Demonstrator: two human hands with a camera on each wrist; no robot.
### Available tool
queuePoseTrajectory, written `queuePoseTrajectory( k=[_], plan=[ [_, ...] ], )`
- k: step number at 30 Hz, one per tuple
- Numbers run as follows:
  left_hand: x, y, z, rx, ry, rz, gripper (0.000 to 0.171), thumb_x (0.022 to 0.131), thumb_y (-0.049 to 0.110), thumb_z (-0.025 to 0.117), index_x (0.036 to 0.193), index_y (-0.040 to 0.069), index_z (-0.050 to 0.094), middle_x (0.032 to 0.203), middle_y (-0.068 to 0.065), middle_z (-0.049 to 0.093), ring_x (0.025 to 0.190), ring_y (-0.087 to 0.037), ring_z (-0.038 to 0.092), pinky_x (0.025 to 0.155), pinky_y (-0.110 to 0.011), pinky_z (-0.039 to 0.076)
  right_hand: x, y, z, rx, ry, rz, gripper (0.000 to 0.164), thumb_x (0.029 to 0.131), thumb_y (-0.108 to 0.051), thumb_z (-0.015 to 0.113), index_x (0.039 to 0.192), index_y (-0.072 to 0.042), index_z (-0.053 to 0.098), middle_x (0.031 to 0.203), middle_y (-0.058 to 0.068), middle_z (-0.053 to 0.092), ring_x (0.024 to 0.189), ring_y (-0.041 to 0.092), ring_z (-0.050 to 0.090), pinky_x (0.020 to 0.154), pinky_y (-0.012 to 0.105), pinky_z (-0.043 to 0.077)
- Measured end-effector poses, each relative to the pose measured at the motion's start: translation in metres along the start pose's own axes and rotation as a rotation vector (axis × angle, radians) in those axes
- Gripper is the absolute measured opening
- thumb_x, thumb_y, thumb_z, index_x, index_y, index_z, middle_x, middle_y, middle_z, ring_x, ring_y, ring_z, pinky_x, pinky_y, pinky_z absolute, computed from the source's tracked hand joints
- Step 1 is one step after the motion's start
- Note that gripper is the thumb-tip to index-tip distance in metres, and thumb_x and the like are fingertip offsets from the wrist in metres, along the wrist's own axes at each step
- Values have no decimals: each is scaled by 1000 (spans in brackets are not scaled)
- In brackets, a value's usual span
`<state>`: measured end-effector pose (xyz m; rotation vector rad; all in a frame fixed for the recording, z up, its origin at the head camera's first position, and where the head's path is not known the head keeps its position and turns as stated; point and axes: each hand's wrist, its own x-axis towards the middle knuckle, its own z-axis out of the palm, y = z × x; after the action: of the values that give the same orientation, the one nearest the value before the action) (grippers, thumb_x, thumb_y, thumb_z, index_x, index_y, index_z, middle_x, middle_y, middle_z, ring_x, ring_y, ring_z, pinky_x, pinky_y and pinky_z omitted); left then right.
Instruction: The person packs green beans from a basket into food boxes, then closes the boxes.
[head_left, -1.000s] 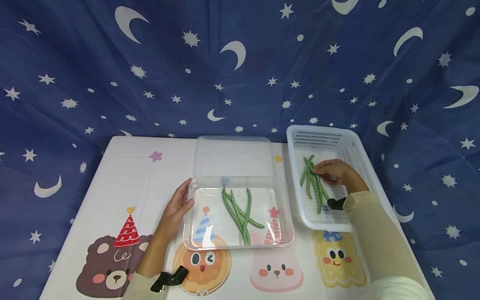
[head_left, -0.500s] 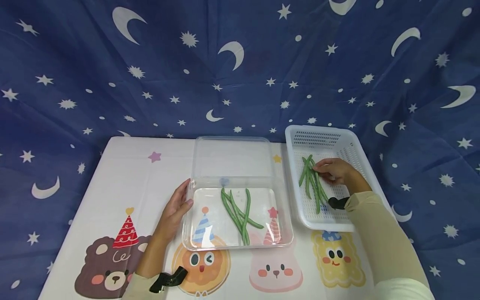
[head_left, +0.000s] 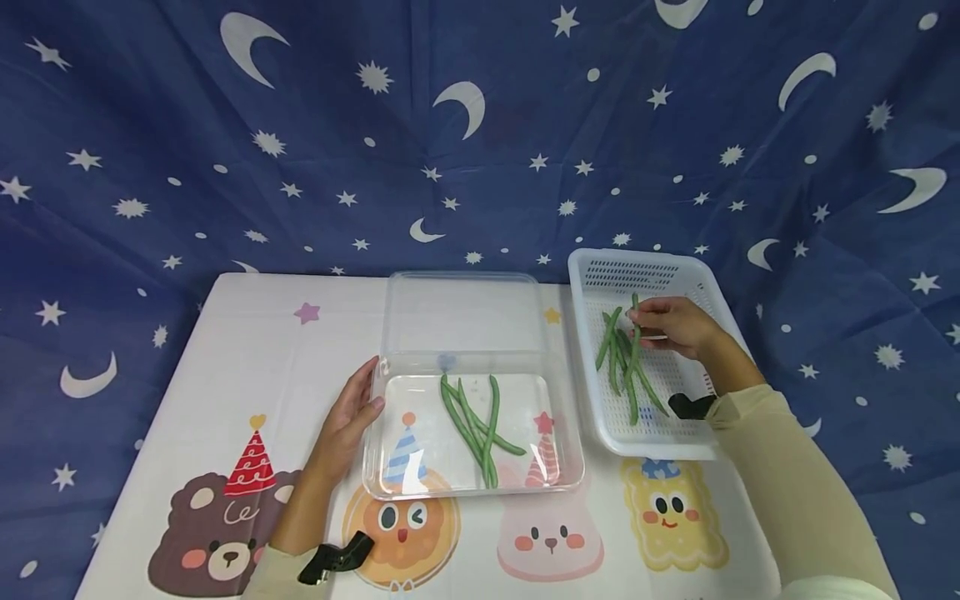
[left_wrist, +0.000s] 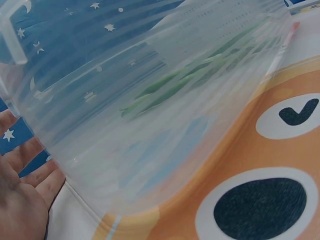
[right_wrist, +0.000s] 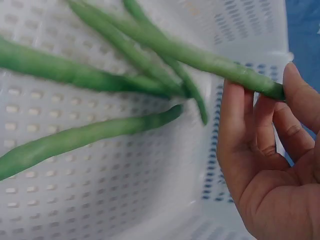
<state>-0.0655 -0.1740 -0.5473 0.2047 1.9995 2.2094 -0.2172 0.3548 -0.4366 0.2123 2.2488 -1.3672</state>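
- Head view: a person's right grip [head_left: 678, 323] pinches one green bean [head_left: 635, 343] over a white basket [head_left: 581, 350], the tip poking past the fingers.
- Loose beans [head_left: 614, 367] lie on the basket's floor, just left of and nearer the wearer than the right grip.
- The left grip [head_left: 351, 414] rests against the left side of a clear container [head_left: 480, 493]; crossed beans [head_left: 480, 427] lie inside, to that grip's right.
- A clear lid [head_left: 463, 312] lies on the counter [head_left: 300, 358] beyond the container, ahead and right of the left grip; a star-and-moon backdrop [head_left: 337, 100] hangs beyond both grips.
- Left wrist view: the left grip's fingers are spread at the container's wall, crossed beans hazy through plastic to its right.
- Right wrist view: thumb and fingers pinch the green bean near one end, its length running left of the right grip.
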Motion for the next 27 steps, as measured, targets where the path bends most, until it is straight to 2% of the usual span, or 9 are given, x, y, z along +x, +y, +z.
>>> queuePoseTrajectory(
  k=[5,8,13,17,21,23,27],
  plan=[
    [-1,1,-1,-8,-5,-7,64,106,16,48,164,22,21,171,-9,19,156,-38,22,109,-12,39,-14,-17,7,53,-26,-59,36,103,-37,60,118,-5,53,98,-6,69,86,13,74,81,32,63],
    [-1,1,0,-7,-3,-4,64,106,16,48,164,22,21,171,-9,20,156,-37,22,109,-12,39,-23,-25,11,116,-49,-77,33,104,-38,57,114,-8,50,95,-4,71,78,13,73,77,33,64],
    [0,2,0,1,0,6,63,106,16,48,164,21,22,171,-9,20,157,-37,20,110,-11,37,-34,-37,25,183,-101,-121,37,105,-38,53,119,-5,43,95,2,71,77,18,76,73,34,64],
    [0,2,0,10,5,8,63,106,16,48,164,20,22,171,-9,19,157,-37,18,110,-9,35,-40,-47,34,214,-131,-174,34,106,-31,54,122,-5,40,95,5,70,77,17,75,71,32,64],
    [0,1,0,-1,1,12,63,106,15,48,164,19,22,171,-11,19,157,-37,19,110,-10,36,-45,-54,39,237,-153,-229,28,105,-19,57,124,-5,42,93,2,72,80,17,75,71,32,64],
    [0,-1,0,-12,-1,15,63,106,14,48,164,19,22,171,-11,20,156,-38,21,109,-11,38,-46,-56,42,251,-166,-251,30,104,-14,59,127,-2,42,93,3,72,81,18,75,72,32,64],
    [0,-1,-1,-15,0,15,64,106,14,48,164,19,21,171,-10,19,156,-37,21,109,-12,39,-51,-61,51,275,-172,-267,35,104,-13,59,131,0,42,95,5,71,81,16,73,72,33,64]
  ],
)
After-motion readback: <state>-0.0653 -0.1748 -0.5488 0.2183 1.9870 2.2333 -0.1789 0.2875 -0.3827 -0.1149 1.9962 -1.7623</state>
